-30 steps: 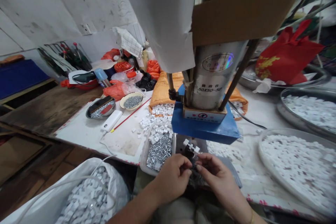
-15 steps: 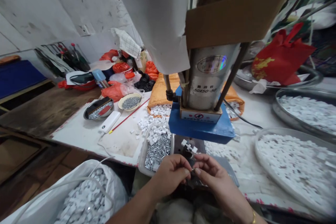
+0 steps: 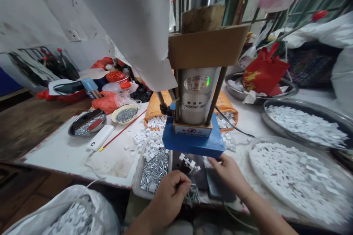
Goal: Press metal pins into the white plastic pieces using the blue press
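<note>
My left hand [image 3: 173, 191] is closed in a pinch in front of the press; what lies between its fingertips is too small to make out. Just beside those fingertips is a small heap of metal nails [image 3: 193, 195]. My right hand [image 3: 229, 173] stretches out to the right of the press base, fingers extended onto small white plastic pieces [image 3: 207, 162] by a dark grey flat plate [image 3: 219, 183]. Under the blue press head [image 3: 193, 142], a few white plastic clips [image 3: 186, 161] sit on the dark fixture. A plastic bin [image 3: 138, 187] with nails and white clips stands left of my left hand.
A round tray [image 3: 252, 154] and a metal basin [image 3: 266, 117], both with white pieces, stand at the right. At the left are a bowl of nails [image 3: 124, 114], a white power bank [image 3: 100, 137] and a red stick [image 3: 121, 132]. A sack [image 3: 110, 205] of clips stands low left.
My hands were together in front of the press. The right hand has since moved away, right and forward, to the white pieces. The left has stayed near, still pinched. The view has shifted.
</note>
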`<action>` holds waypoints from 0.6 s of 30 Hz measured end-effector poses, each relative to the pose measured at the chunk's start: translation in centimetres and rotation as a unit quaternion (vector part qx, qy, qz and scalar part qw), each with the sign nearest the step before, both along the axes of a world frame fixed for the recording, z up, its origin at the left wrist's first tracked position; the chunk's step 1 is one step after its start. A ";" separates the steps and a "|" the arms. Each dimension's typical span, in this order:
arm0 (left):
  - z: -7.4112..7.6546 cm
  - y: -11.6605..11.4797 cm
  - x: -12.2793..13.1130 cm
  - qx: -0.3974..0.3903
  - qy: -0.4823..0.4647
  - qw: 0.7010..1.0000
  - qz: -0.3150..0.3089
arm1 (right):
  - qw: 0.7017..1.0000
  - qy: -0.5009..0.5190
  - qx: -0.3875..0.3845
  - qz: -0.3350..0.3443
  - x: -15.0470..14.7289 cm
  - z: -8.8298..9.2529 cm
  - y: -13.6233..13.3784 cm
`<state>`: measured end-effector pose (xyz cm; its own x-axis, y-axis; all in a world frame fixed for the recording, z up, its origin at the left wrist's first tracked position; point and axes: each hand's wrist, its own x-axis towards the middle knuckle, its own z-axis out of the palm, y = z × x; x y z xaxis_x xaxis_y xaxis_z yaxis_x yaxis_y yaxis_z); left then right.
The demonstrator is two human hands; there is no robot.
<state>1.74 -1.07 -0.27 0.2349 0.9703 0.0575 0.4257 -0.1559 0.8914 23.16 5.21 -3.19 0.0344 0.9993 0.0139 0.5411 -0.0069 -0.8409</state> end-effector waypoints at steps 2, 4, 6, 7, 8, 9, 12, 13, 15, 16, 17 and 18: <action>-0.2 0.0 -0.1 -0.006 0.005 1.000 0.014 | 0.997 -0.055 0.024 -0.040 1.5 -0.3 2.9; -0.3 0.0 -0.2 -0.012 0.011 1.000 0.023 | 0.994 -0.088 0.036 -0.055 2.0 -0.5 5.1; -0.4 0.0 -0.3 -0.011 0.017 0.999 0.026 | 0.991 -0.110 0.044 -0.064 1.5 -0.7 6.6; -0.5 0.0 -0.3 -0.007 0.019 0.999 0.026 | 0.990 -0.117 0.046 -0.068 1.1 -0.8 7.0; -0.7 -0.1 -0.4 -0.003 0.021 0.999 0.029 | 0.989 -0.122 0.047 -0.072 0.7 -0.9 7.3; -0.8 -0.2 -0.5 0.003 0.023 0.999 0.034 | 0.988 -0.124 0.048 -0.076 0.4 -0.9 7.5; -1.4 -0.4 -0.9 0.013 0.026 0.998 0.054 | 0.988 -0.119 0.051 -0.080 0.1 -1.1 7.7; -1.5 -0.5 -1.0 0.015 0.027 0.998 0.053 | 0.989 -0.113 0.053 -0.079 0.2 -1.1 7.6; -1.4 -0.4 -1.1 0.028 0.029 0.998 0.044 | 0.991 -0.094 0.057 -0.072 0.7 -1.0 6.8; -1.2 -0.3 -1.0 0.040 0.030 0.998 0.039 | 0.993 -0.080 0.058 -0.067 1.0 -1.0 6.1; -0.9 -0.1 -0.9 0.055 0.031 0.997 0.036 | 0.994 -0.066 0.058 -0.062 1.0 -0.9 5.1; -0.6 0.1 -0.6 0.075 0.031 0.996 0.037 | 0.996 -0.052 0.055 -0.055 1.0 -0.8 3.9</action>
